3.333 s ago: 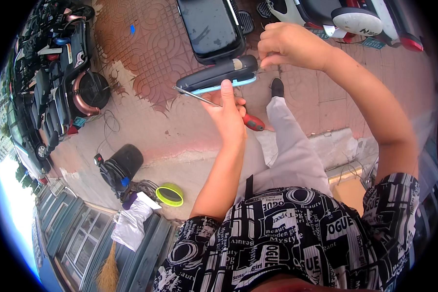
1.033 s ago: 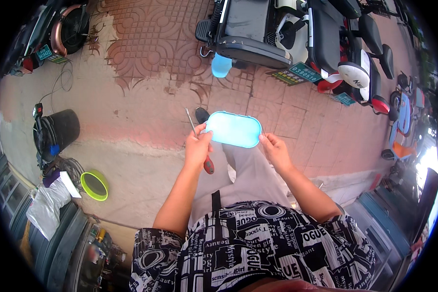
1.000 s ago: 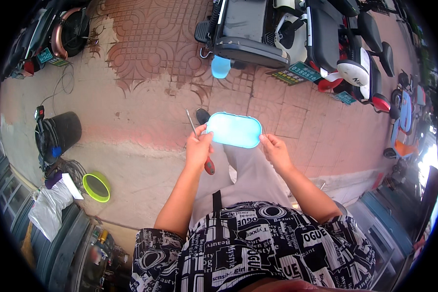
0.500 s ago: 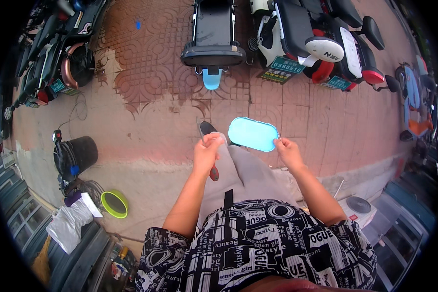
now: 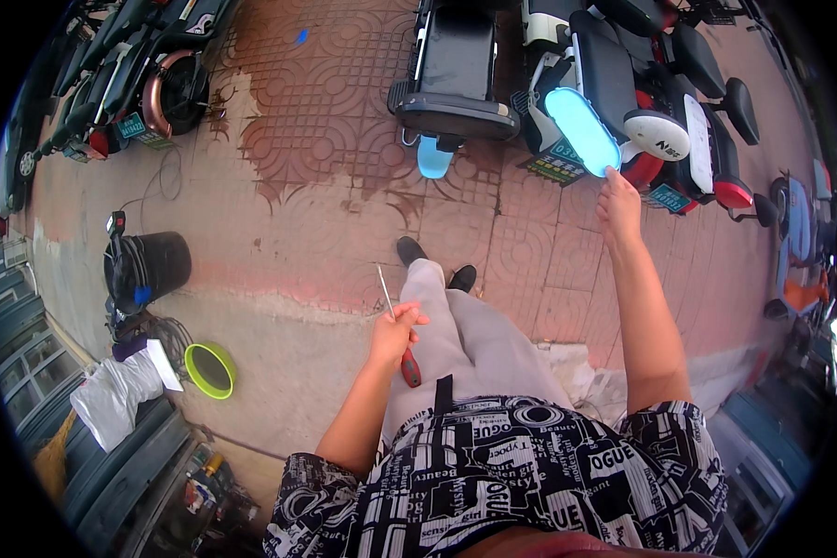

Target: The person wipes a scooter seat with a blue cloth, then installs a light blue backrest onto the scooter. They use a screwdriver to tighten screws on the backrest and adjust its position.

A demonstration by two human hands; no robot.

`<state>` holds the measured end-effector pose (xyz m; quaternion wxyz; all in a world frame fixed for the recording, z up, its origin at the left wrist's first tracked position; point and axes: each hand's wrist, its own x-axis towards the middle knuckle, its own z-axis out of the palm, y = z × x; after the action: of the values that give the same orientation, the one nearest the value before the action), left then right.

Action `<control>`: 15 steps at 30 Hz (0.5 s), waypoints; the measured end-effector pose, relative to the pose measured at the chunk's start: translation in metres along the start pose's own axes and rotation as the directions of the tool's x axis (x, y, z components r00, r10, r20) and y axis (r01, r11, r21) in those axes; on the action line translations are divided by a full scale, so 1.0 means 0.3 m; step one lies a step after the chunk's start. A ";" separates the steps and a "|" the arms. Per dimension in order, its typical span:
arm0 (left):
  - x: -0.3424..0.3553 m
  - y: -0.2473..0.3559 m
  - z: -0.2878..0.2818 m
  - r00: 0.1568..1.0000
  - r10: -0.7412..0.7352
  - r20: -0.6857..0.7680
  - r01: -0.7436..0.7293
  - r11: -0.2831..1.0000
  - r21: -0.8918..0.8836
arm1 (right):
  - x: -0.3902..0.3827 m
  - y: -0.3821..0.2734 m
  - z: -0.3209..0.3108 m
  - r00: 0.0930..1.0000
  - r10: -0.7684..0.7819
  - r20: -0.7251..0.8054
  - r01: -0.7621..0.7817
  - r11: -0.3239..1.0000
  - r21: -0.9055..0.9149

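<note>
My left hand (image 5: 396,333) is closed around a screwdriver (image 5: 411,368) in front of my left thigh. Its red and dark handle sticks out below the fist, and its thin metal shaft points up and away. With my right arm stretched forward, my right hand (image 5: 618,206) pinches the near end of a light blue oval panel with a raised rim (image 5: 582,130). That panel is held up in the air, overlapping the view of a scooter's seat and plate behind it. What it belongs to does not show.
Electric scooters stand ahead: one with a black rear rack (image 5: 458,112), several at right near a white top case (image 5: 657,135), more at left (image 5: 172,93). A black bucket (image 5: 163,268), a lime-green basin (image 5: 210,370) and a plastic bag (image 5: 116,400) sit at left.
My right hand has carried the blue panel forward and to the right, away from my body. My left hand has come slightly nearer to me with the screwdriver. Both my shoes now show.
</note>
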<state>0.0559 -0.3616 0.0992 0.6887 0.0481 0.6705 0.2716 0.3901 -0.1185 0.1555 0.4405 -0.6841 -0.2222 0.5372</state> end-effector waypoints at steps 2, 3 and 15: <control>0.006 -0.033 -0.012 1.000 0.016 0.025 -0.016 1.000 -0.005 | 0.046 -0.061 0.105 1.000 -0.014 0.012 0.014 1.000 -0.011; 0.015 -0.044 -0.020 0.998 0.030 0.055 -0.029 0.999 -0.016 | 0.080 -0.077 0.139 0.997 -0.040 0.065 0.040 0.999 -0.004; 0.022 -0.026 -0.161 0.992 -0.046 0.118 0.047 0.999 -0.008 | 0.449 -0.040 0.545 0.986 0.019 0.163 0.033 0.949 -0.313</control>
<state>0.0121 -0.3796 0.0854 0.7334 0.0448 0.6282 0.2558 0.2836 0.0518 0.0875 0.3082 -0.6981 -0.3428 0.5478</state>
